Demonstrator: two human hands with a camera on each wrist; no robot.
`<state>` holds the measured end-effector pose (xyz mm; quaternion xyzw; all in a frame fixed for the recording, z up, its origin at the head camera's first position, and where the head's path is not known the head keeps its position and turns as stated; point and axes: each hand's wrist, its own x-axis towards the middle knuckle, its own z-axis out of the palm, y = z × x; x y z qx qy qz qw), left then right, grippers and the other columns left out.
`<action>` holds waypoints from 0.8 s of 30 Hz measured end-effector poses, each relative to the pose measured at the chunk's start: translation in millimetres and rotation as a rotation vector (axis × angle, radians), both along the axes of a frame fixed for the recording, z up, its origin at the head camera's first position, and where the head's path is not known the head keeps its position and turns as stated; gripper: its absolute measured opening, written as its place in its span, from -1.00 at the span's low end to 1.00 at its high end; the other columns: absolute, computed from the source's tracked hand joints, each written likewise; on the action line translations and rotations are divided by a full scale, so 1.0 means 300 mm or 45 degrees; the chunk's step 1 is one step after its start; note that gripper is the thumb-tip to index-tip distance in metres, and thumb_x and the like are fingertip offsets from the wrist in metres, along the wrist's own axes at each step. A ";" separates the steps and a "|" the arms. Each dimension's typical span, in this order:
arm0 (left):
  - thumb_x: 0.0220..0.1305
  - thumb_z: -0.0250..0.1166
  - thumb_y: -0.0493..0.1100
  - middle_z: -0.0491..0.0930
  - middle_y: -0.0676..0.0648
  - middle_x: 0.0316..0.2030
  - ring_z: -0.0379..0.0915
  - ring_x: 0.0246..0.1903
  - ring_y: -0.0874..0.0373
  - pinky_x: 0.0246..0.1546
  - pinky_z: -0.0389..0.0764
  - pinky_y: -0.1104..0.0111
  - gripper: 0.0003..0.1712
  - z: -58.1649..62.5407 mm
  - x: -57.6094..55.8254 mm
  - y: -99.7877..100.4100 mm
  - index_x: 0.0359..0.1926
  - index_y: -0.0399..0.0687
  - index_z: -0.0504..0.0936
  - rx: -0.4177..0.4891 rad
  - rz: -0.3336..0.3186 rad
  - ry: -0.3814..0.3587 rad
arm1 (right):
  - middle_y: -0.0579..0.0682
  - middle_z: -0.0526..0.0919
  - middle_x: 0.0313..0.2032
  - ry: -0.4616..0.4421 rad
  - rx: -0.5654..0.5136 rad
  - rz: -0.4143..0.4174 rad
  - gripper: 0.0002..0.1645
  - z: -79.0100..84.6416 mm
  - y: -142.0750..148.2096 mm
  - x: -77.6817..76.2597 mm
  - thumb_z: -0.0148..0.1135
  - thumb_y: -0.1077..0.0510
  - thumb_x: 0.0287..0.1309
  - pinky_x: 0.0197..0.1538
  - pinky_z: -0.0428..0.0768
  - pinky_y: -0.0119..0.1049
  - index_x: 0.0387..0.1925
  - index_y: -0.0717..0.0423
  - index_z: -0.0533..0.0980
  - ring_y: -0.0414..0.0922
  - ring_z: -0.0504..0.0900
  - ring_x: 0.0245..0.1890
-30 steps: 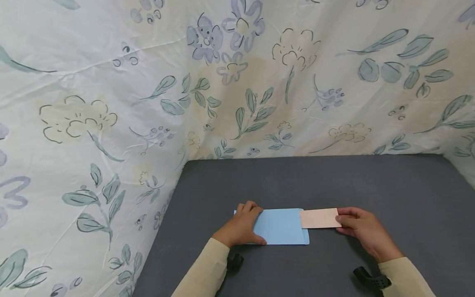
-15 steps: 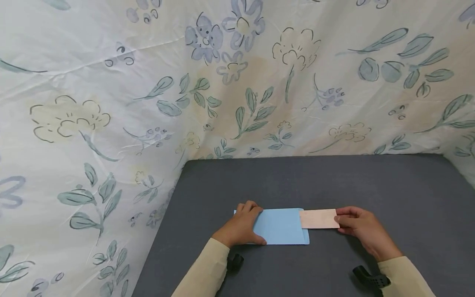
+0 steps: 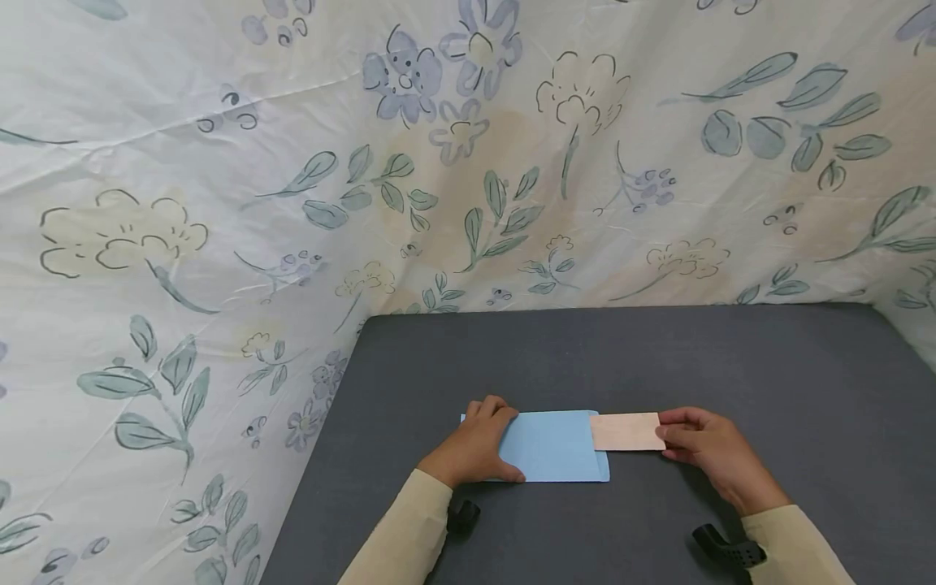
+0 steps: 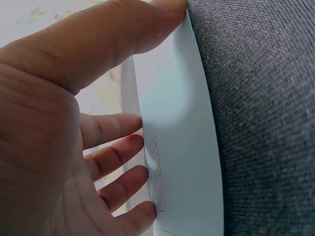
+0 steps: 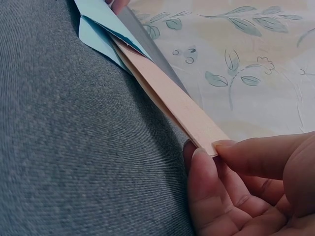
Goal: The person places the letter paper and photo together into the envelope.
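A light blue envelope (image 3: pixel 553 447) lies flat on the dark table, its mouth toward the right. My left hand (image 3: pixel 478 443) spans its left end, thumb at the near edge and fingertips at the far edge. Small red print shows on the envelope's face (image 4: pixel 179 113) in the left wrist view. My right hand (image 3: pixel 712 451) pinches the right end of a folded pink paper (image 3: pixel 626 431) between thumb and fingers. In the right wrist view the paper (image 5: pixel 172 101) shows two layers, and its far end sits inside the gaping envelope mouth (image 5: pixel 106 32).
The dark grey tabletop (image 3: pixel 621 357) stretches around both hands. A white floral cloth (image 3: pixel 468 162) hangs behind the table and along its left side. Black wrist straps (image 3: pixel 731 548) show by the cream sleeves (image 3: pixel 797 544).
My right hand has shifted slightly left with the pink paper, so a little less of it shows outside the envelope. My left hand and the envelope stay where they were.
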<state>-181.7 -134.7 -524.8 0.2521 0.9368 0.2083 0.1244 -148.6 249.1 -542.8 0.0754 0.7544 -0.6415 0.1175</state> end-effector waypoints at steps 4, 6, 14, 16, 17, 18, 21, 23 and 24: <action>0.05 0.78 0.18 0.31 -0.01 0.41 0.20 0.35 -0.01 0.19 0.57 0.17 0.13 0.001 -0.002 0.004 0.55 -0.08 0.47 0.001 0.005 -0.001 | 0.16 0.72 -0.04 -0.001 -0.010 0.002 -0.46 -0.001 -0.003 -0.007 0.35 0.26 0.53 -0.06 0.76 -0.17 0.31 0.58 0.45 -0.09 0.75 -0.12; 0.05 0.78 0.18 0.31 -0.01 0.41 0.20 0.35 -0.01 0.20 0.57 0.17 0.13 0.001 -0.003 0.007 0.55 -0.08 0.47 -0.001 0.007 -0.001 | 0.16 0.73 -0.06 -0.004 -0.012 0.005 -0.47 0.000 -0.005 -0.010 0.34 0.27 0.53 -0.06 0.76 -0.16 0.31 0.58 0.45 -0.08 0.75 -0.13; 0.06 0.77 0.18 0.31 -0.02 0.42 0.20 0.35 -0.02 0.20 0.57 0.16 0.13 0.007 -0.007 0.015 0.56 -0.08 0.46 -0.004 0.015 -0.005 | 0.15 0.73 -0.10 -0.004 -0.024 0.024 -0.50 0.001 -0.008 -0.020 0.33 0.29 0.53 -0.07 0.76 -0.17 0.28 0.59 0.45 -0.06 0.74 -0.14; 0.07 0.77 0.18 0.31 -0.02 0.42 0.19 0.36 -0.02 0.21 0.57 0.16 0.13 0.008 -0.008 0.016 0.56 -0.08 0.46 -0.004 0.016 -0.007 | 0.15 0.72 -0.10 0.000 -0.031 0.024 -0.50 0.001 -0.008 -0.023 0.33 0.29 0.52 -0.07 0.76 -0.16 0.27 0.59 0.45 -0.07 0.74 -0.15; 0.07 0.77 0.17 0.31 -0.02 0.42 0.20 0.36 -0.03 0.20 0.57 0.16 0.13 0.008 -0.008 0.017 0.55 -0.08 0.46 -0.001 0.015 -0.005 | 0.15 0.72 -0.10 0.001 -0.034 0.023 -0.50 0.000 -0.008 -0.025 0.33 0.29 0.52 -0.07 0.76 -0.17 0.27 0.59 0.46 -0.07 0.74 -0.15; 0.07 0.77 0.17 0.31 -0.02 0.42 0.19 0.36 -0.03 0.21 0.57 0.16 0.13 0.009 -0.009 0.017 0.56 -0.08 0.46 -0.002 0.015 -0.006 | 0.15 0.72 -0.10 0.005 -0.033 0.029 -0.51 -0.001 -0.007 -0.027 0.33 0.29 0.53 -0.07 0.76 -0.17 0.27 0.59 0.46 -0.07 0.74 -0.15; 0.07 0.77 0.17 0.31 -0.03 0.42 0.20 0.36 -0.04 0.21 0.57 0.15 0.12 0.010 -0.010 0.019 0.55 -0.09 0.46 0.002 0.012 -0.004 | 0.14 0.72 -0.10 0.012 -0.043 0.031 -0.51 -0.002 -0.007 -0.032 0.33 0.30 0.53 -0.09 0.76 -0.17 0.27 0.60 0.46 -0.08 0.74 -0.16; 0.07 0.78 0.17 0.31 -0.03 0.41 0.20 0.36 -0.04 0.20 0.57 0.15 0.12 0.010 -0.011 0.020 0.55 -0.10 0.46 0.003 0.013 -0.002 | 0.14 0.72 -0.10 0.015 -0.048 0.033 -0.51 -0.004 -0.007 -0.036 0.33 0.30 0.53 -0.09 0.76 -0.17 0.27 0.60 0.46 -0.08 0.74 -0.17; 0.07 0.77 0.17 0.31 -0.03 0.41 0.20 0.36 -0.04 0.21 0.57 0.14 0.12 0.010 -0.012 0.021 0.55 -0.10 0.46 0.005 0.015 -0.004 | 0.14 0.72 -0.10 0.017 -0.050 0.037 -0.51 -0.004 -0.007 -0.038 0.32 0.30 0.53 -0.09 0.76 -0.17 0.27 0.61 0.46 -0.09 0.73 -0.17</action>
